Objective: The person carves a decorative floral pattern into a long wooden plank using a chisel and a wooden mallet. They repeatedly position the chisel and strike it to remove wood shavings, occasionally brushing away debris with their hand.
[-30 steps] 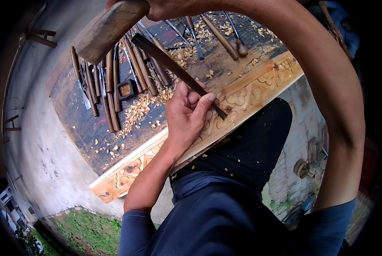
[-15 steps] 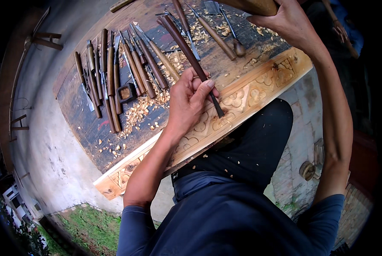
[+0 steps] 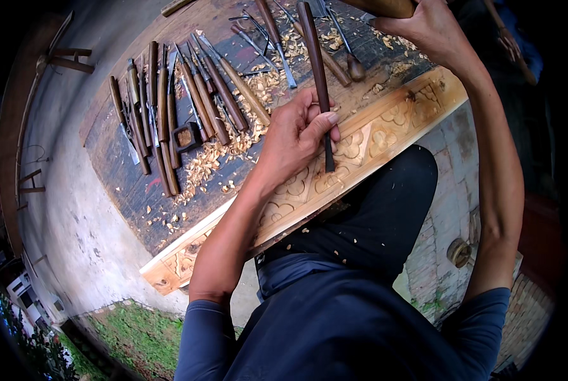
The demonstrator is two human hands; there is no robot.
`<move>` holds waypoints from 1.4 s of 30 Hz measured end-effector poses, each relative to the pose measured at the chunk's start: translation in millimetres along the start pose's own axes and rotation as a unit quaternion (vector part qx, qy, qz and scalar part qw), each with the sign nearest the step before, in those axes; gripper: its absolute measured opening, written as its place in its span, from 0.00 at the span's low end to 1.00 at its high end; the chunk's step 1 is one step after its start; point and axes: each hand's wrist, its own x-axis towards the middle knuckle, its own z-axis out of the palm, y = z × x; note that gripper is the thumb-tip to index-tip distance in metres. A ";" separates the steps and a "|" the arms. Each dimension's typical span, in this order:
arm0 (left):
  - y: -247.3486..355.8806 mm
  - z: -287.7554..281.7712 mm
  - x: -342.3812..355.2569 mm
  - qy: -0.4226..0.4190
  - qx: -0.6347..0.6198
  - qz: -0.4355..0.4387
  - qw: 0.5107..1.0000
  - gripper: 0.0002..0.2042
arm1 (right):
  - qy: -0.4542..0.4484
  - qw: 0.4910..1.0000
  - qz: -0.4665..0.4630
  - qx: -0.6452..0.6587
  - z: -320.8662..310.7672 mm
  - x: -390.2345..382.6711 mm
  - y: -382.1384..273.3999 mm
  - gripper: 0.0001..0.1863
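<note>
My left hand (image 3: 296, 136) is closed round a dark-handled carving chisel (image 3: 314, 54). The chisel stands nearly upright, its blade tip touching a pale wooden board (image 3: 385, 141) carved with leaf-like, rounded shapes. That board slants along the near edge of the workbench, above my knee. At the upper right, my right hand (image 3: 433, 32) grips a thick wooden mallet (image 3: 385, 6), raised above the bench; the picture's top edge cuts part of it off.
Several chisels and gouges (image 3: 163, 101) lie at the left of the worn workbench (image 3: 131, 197), near a small black square frame (image 3: 187, 136). More tools lie at the back. Wood shavings (image 3: 214, 162) are scattered between. Another person's hand (image 3: 507, 44) shows at the far right.
My left hand has shifted slightly right, and the chisel has swung from leaning left to nearly upright, with its tip staying at about the same spot. My right hand has barely moved.
</note>
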 end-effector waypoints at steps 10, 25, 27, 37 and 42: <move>4.8 2.0 -0.3 -0.041 0.010 -0.020 0.999 0.08 | 0.019 1.000 0.010 -0.013 5.8 9.6 9.2 0.32; 6.8 3.1 -1.0 -0.057 0.031 -0.016 0.998 0.10 | 0.023 0.998 -0.052 -0.014 1.5 29.5 10.5 0.30; 8.6 2.9 -0.9 -0.058 0.037 -0.020 0.997 0.10 | 0.020 0.999 -0.030 -0.027 3.8 30.4 14.3 0.29; 13.5 6.8 -0.7 -0.050 0.095 0.009 0.994 0.09 | 0.082 0.985 -0.139 -0.062 -6.3 44.3 17.4 0.30; 6.7 10.9 -0.1 -0.050 0.123 0.010 0.991 0.09 | -0.041 0.996 -0.042 -0.065 -6.4 31.7 3.7 0.34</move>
